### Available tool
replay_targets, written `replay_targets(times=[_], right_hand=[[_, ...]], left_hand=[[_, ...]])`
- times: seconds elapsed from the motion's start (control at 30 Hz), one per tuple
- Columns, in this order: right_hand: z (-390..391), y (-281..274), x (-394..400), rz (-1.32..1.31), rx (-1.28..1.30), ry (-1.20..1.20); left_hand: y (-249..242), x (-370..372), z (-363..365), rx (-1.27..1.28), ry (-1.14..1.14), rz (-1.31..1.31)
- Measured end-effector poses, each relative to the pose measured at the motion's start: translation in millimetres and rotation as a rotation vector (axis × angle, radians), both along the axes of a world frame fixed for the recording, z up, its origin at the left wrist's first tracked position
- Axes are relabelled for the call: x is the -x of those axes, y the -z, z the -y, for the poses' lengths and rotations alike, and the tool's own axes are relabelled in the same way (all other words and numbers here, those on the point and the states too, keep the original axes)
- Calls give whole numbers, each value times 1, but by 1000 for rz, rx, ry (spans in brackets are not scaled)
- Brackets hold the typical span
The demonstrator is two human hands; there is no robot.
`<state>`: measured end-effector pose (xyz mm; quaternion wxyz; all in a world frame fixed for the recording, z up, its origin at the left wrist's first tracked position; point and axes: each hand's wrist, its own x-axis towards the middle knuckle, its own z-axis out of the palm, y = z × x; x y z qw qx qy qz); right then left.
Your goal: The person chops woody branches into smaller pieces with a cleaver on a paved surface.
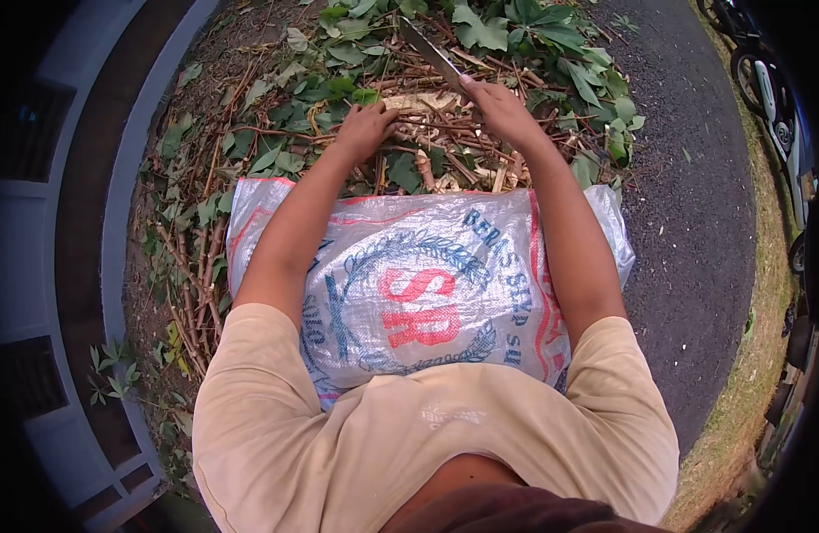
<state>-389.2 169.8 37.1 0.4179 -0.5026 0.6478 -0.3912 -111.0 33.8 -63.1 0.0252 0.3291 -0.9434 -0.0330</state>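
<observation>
My right hand (pixel 500 111) is closed around the handle of a large knife (pixel 432 55), its blade slanting up and to the left over the leaves. To the left, my left hand (pixel 367 130) has its fingers curled on a thin brown stem (pixel 418 113), which runs toward the right hand. Beneath the hands is a pale wooden surface (pixel 417 101), partly covered by cut stem pieces (pixel 445 138). A woven plastic sack (pixel 409 275) with red and blue print lies over my lap.
Leafy green cuttings (pixel 481 31) pile up beyond the hands. Long stalks (pixel 192 289) lie at the left beside a pale wall or ledge (pixel 112 178). Asphalt (pixel 680 231) runs along the right, then a grass strip and a parked motorbike (pixel 774 107).
</observation>
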Motion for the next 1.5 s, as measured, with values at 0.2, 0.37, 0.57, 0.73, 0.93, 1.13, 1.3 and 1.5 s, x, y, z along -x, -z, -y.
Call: replay_targets(times=[0.2,0.37,0.57,0.73,0.93,1.13,1.3,1.5], right_hand=[[-3,-2,-23,-128,251,0],[-10,1,-30,-265,219,-37],[-1,1,-45,-246,129,-41],[13,65,-33,-334,-125,-127],[8,8,-64,66,256,53],[12,83,-57,-188,79,-25],[0,58,-63,24,-367,-6],[-3,-3,-85,-82,405,35]], left_hand=[[3,-18,27,1,-94,206],[-2,-50,65,-349,-144,13],[-4,-50,66,-366,-227,-126],[28,-22,48,-355,-384,116],[19,-14,43,-297,-409,142],[-6,-7,39,-308,-394,174],[9,-14,41,-216,-390,198],[25,-12,42,-174,-471,155]])
